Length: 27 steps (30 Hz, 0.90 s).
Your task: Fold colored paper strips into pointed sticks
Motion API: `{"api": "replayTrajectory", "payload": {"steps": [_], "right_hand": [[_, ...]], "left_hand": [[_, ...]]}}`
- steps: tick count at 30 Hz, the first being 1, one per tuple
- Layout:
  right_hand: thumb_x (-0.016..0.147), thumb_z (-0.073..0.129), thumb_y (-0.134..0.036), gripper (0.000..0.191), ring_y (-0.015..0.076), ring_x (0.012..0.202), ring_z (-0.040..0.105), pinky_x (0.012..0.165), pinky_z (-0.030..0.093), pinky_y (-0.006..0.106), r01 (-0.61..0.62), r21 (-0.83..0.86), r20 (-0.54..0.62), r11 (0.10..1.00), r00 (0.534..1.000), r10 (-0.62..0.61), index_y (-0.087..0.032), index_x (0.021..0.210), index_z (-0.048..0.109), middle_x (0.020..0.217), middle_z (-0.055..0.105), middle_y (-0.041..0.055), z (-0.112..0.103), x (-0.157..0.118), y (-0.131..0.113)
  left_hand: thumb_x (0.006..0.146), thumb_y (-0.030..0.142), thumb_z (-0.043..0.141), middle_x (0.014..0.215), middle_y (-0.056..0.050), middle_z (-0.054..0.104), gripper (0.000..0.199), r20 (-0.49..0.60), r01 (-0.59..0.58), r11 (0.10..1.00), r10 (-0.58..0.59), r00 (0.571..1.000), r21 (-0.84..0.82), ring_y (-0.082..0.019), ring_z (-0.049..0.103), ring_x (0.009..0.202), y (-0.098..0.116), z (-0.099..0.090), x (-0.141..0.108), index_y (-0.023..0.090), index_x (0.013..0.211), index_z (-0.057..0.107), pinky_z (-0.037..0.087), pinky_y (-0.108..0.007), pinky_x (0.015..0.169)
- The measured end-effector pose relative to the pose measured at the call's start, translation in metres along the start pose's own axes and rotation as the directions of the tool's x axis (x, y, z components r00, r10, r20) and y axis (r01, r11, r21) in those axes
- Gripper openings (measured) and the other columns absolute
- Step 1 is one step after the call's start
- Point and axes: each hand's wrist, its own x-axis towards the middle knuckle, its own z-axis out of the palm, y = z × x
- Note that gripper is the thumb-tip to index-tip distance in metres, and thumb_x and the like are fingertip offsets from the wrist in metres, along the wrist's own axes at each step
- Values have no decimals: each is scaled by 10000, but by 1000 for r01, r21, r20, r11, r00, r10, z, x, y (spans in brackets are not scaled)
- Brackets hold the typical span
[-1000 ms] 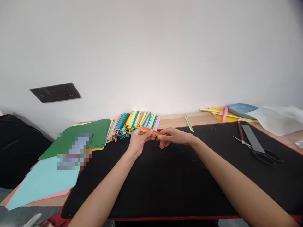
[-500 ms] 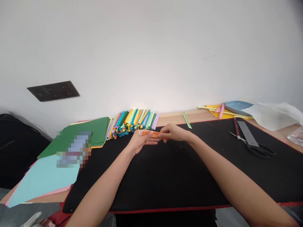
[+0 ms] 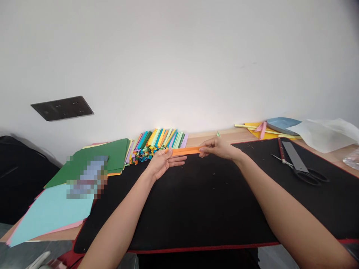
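Note:
An orange paper strip (image 3: pixel 186 151) stretches between my two hands above the black mat (image 3: pixel 207 201). My left hand (image 3: pixel 164 162) pinches its left end between thumb and forefinger, with the other fingers stretched out below. The strip's right end is pinched in the fingertips of my right hand (image 3: pixel 217 148). Behind my left hand lies a pile of folded, many-coloured paper strips (image 3: pixel 154 144). A light green strip (image 3: pixel 218 133) shows behind my right hand, mostly hidden by it.
Green sheets (image 3: pixel 112 157) and light blue sheets (image 3: pixel 56 209) lie at the left, partly under a blurred patch. Black scissors (image 3: pixel 308 176), a metal blade (image 3: pixel 294 157) and a red-handled tool (image 3: pixel 281 149) lie at the right. A blue tray (image 3: pixel 282 123) and plastic wrapping (image 3: pixel 325 134) are behind them.
My hands have moved apart, the right one farther rightward and slightly up, so more of the orange strip shows. My right hand now covers most of the light green strip.

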Motion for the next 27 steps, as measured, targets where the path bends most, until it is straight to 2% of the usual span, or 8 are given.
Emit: {"api": "replayTrajectory", "payload": {"steps": [8, 12, 16, 21, 23, 25, 26, 27], "right_hand": [[681, 692, -457, 408, 198, 758, 694, 750, 538, 332, 29, 142, -29, 989, 999, -25, -106, 889, 676, 794, 728, 95, -1, 1, 7], [664, 711, -455, 444, 194, 708, 695, 720, 550, 341, 22, 199, -73, 980, 997, -8, -112, 943, 671, 765, 726, 89, -2, 2, 10], [676, 704, -453, 451, 178, 668, 685, 689, 554, 327, 18, 185, -75, 983, 997, -5, -122, 979, 665, 733, 716, 72, -3, 2, 13], [757, 645, -385, 359, 175, 679, 677, 705, 546, 329, 20, 131, -88, 991, 996, -9, -143, 1022, 637, 683, 696, 53, -2, 3, 14], [802, 591, -344, 308, 175, 673, 669, 702, 540, 331, 18, 59, -146, 998, 989, -10, -137, 1027, 627, 689, 689, 64, -1, 4, 12], [828, 539, -307, 268, 166, 650, 650, 675, 530, 327, 35, -101, -325, 994, 943, -66, -135, 1016, 621, 797, 689, 91, 3, 4, 9], [836, 518, -298, 257, 162, 643, 637, 658, 523, 324, 43, -202, -443, 978, 887, -130, -139, 1012, 617, 870, 680, 103, 6, 4, 6], [840, 505, -299, 252, 160, 646, 622, 648, 514, 320, 46, -307, -548, 950, 808, -216, -147, 1009, 613, 936, 665, 109, 9, 4, 3]], "left_hand": [[827, 234, 600, 853, -157, 700, 173, 2, -71, 997, 71, 998, 11, -311, 655, 930, 0, -1, 1, 75, 888, 567, 463, -500, 903], [836, 237, 587, 876, -171, 701, 161, -1, -69, 997, 69, 998, 36, -308, 660, 917, -2, -4, 2, 82, 863, 553, 479, -492, 883], [829, 278, 597, 926, -208, 689, 201, 36, -49, 997, 47, 998, 56, -323, 649, 941, -6, -5, 3, 87, 832, 534, 472, -505, 882], [817, 296, 610, 952, -215, 682, 219, 2, -63, 997, 63, 998, 49, -331, 645, 949, -9, -4, 4, 108, 775, 506, 466, -512, 883], [817, 297, 611, 959, -214, 679, 222, -8, -73, 996, 73, 997, 43, -331, 640, 960, -9, -4, 5, 87, 825, 538, 464, -508, 890], [816, 295, 612, 939, -202, 683, 233, -21, -87, 996, 88, 996, 31, -329, 640, 962, -10, -5, 5, 72, 854, 560, 464, -503, 894], [816, 292, 613, 917, -191, 687, 229, -29, -97, 995, 97, 995, 25, -327, 642, 956, -11, -5, 5, 70, 849, 567, 467, -500, 892], [816, 286, 613, 894, -178, 690, 222, -37, -106, 994, 107, 994, 20, -324, 646, 947, -12, -4, 5, 70, 836, 572, 470, -497, 889]]}}
